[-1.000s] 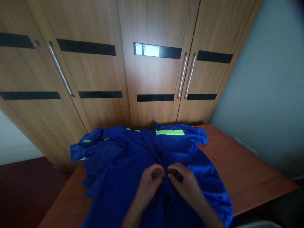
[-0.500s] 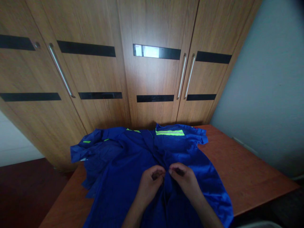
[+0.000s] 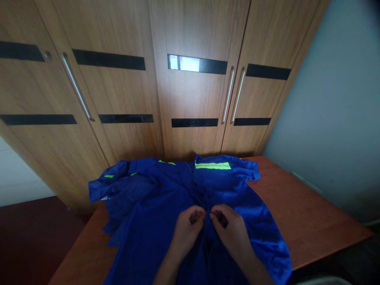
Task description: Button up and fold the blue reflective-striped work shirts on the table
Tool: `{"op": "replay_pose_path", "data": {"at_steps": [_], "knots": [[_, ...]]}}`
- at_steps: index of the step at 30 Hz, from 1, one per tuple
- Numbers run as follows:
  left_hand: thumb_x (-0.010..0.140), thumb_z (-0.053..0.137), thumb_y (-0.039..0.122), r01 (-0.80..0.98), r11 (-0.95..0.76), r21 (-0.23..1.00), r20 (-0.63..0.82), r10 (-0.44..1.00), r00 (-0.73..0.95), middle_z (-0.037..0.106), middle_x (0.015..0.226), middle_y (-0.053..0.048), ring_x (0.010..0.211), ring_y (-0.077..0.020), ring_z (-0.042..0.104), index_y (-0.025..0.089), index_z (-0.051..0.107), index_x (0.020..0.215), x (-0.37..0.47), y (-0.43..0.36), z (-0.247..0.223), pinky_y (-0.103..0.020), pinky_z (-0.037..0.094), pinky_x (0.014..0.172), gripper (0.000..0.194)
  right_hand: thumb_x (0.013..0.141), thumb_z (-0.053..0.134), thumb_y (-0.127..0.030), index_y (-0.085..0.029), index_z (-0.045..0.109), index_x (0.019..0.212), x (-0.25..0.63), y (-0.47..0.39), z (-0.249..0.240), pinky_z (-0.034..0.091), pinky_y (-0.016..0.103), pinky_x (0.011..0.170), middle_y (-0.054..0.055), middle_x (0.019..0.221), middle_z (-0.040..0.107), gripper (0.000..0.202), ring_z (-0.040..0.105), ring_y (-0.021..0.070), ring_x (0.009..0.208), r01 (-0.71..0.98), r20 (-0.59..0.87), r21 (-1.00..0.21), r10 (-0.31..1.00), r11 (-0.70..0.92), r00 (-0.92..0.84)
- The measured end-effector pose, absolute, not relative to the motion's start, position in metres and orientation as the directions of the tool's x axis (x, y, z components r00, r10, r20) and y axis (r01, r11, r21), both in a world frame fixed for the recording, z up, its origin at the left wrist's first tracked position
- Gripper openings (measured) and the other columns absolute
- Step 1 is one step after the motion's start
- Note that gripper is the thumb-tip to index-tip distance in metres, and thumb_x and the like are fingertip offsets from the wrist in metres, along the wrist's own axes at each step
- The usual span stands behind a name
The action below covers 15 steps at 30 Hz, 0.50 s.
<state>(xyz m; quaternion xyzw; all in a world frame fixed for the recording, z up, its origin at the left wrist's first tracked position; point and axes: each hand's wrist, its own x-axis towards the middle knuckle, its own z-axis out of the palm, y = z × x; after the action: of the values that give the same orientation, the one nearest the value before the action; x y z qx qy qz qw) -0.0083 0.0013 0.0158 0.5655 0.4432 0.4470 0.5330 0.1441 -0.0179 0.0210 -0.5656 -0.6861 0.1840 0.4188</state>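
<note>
In the head view, the left hand (image 3: 185, 225) and right hand (image 3: 234, 227), thumbs curled to fingertips, seem to pinch the blue garment (image 3: 160, 198) on the table (image 3: 314, 225), apparently working its front opening (image 3: 206, 235), which calls for aligned edges.

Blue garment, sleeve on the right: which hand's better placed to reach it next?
Right, probably: the right hand is nearer that sleeve; the left hand is across the front opening of the blue garment.
</note>
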Motion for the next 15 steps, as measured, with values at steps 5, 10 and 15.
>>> {"op": "replay_pose_path", "data": {"at_steps": [5,10,15], "knots": [[0.076,0.056,0.023,0.027,-0.048,0.999,0.04,0.974,0.223,0.059,0.066,0.0,0.059,-0.0114,0.051,0.015,0.064,0.079,-0.0083,0.0011,0.0129,-0.022,0.037,0.056,0.011,0.085,0.05,-0.017,-0.021,0.06,0.079,0.1441,-0.0189,0.0191,0.045,0.026,0.062,0.002,0.075,0.062,0.012,0.059,0.016,0.067,0.682,0.402,-0.661,0.915,0.314,-0.032],[0.078,0.057,0.026,0.009,-0.079,0.997,0.075,0.967,0.244,0.059,0.068,0.001,0.062,-0.0118,0.05,0.016,0.064,0.079,-0.0089,-0.0007,0.0123,-0.022,0.037,0.059,0.012,0.085,0.048,-0.015,-0.022,0.064,0.089,0.1452,-0.0202,0.0211,0.048,0.029,0.074,0.005,0.088,0.064,0.018,0.061,0.0192,0.084,0.714,0.449,-0.579,0.885,0.395,-0.125],[0.082,0.058,0.039,0.046,-0.102,0.994,0.089,0.969,0.231,0.057,0.068,0.001,0.065,-0.013,0.05,0.016,0.064,0.08,-0.0096,-0.0023,0.0151,-0.022,0.038,0.06,0.024,0.085,0.047,-0.013,-0.023,0.065,0.091,0.1454,-0.0195,0.0204,0.048,0.03,0.076,0.006,0.09,0.065,0.021,0.061,0.0193,0.086,0.711,0.439,-0.566,0.883,0.417,-0.167]]}}
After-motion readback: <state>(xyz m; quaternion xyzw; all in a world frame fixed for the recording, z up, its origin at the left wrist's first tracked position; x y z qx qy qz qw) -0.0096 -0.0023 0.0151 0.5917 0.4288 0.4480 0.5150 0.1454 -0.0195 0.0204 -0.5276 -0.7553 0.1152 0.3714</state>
